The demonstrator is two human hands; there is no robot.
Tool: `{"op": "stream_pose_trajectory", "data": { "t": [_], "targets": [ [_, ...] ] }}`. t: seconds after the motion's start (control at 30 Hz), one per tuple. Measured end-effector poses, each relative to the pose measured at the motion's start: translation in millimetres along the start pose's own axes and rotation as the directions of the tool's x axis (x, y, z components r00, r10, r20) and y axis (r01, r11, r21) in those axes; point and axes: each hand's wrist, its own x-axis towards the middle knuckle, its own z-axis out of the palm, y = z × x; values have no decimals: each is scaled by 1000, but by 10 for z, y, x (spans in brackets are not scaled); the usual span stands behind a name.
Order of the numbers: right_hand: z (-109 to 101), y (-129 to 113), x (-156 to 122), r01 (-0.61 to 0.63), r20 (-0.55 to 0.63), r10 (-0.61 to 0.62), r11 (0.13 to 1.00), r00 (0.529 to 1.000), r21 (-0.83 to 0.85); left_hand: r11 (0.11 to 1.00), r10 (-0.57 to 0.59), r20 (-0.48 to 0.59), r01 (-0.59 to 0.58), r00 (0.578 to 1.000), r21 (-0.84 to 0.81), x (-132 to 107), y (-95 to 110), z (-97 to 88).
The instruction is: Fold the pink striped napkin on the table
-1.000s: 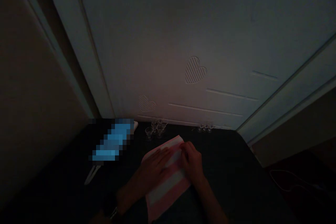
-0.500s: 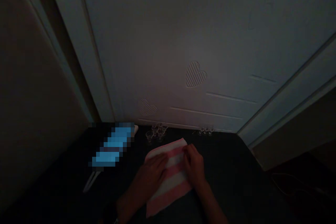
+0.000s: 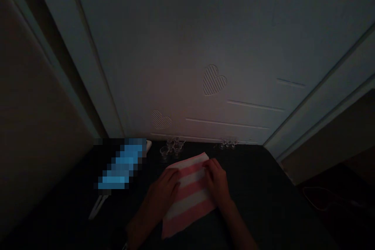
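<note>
Left hand point(image 3: 164, 189) has drawn back across the striped cloth point(image 3: 193, 205) since the earlier frame, its fingertips now nearer the nine o'clock edge and more of the pink and white bands exposed; the right hand point(image 3: 217, 177) has kept its place at the two o'clock side. Clock positions are taken from the middle of the cloth, with twelve pointing away from the person. Cloth lies spread on the dark tabletop point(image 3: 263, 187), set at a slant, between the two hands. Left grip: fingers together and slightly bent, resting on the cloth at about ten o'clock; whether any fabric is pinched cannot be determined. Right grip: narrow, fingers curled and thumb close to them at the cloth's edge; poor light prevents confirming a hold. At eleven o'clock, near the far edge of the cloth, a group of small clear cups point(image 3: 172, 148) stands close together. A second clear cluster point(image 3: 229, 143) sits between one and two o'clock, by the back of the tabletop; individual pieces too dim to count. Between nine and ten o'clock lies a blue-lit object point(image 3: 124, 166), obscured by pixelation, with a white strap point(image 3: 97, 208) trailing toward nine. Beyond the tabletop rises a pale panel point(image 3: 175, 47) bearing two grooved hearts, the larger point(image 3: 214, 81) between twelve and one o'clock, the smaller point(image 3: 161, 120) at eleven. Well apart at three o'clock, below tabletop level, runs a pale cable point(image 3: 310, 202).
</note>
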Motion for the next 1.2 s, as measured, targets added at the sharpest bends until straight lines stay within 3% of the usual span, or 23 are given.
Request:
{"op": "stream_pose_trajectory", "data": {
  "t": [0.2,0.37,0.47,0.63,0.87,1.07,1.2],
  "targets": [
    [25,-90,-15,145,156,-156,986,975,83,999,-11,-7,11,1000,-37,0,-53,58],
    [-37,34,33,39,78,-40,999,996,26,999,-37,-2,37,999,-30,-16,-94,85],
    [-31,54,48,-21,25,19,996,1000,92,998,-23,-19,22,1000,-55,-14,-134,104],
    [57,2,43,-81,64,68,971,996,225,989,-33,-2,32,999,-146,27,-208,104],
    [-2,18,53,-95,22,92,977,995,190,969,-30,63,44,998,-244,60,-290,81],
    [60,-193,19,-22,136,-10,972,991,235,979,7,40,1,999,-204,39,-282,113],
    [132,-214,-18,34,201,-79,975,976,220,978,6,58,6,998,-211,61,-259,57]
  ]
}}
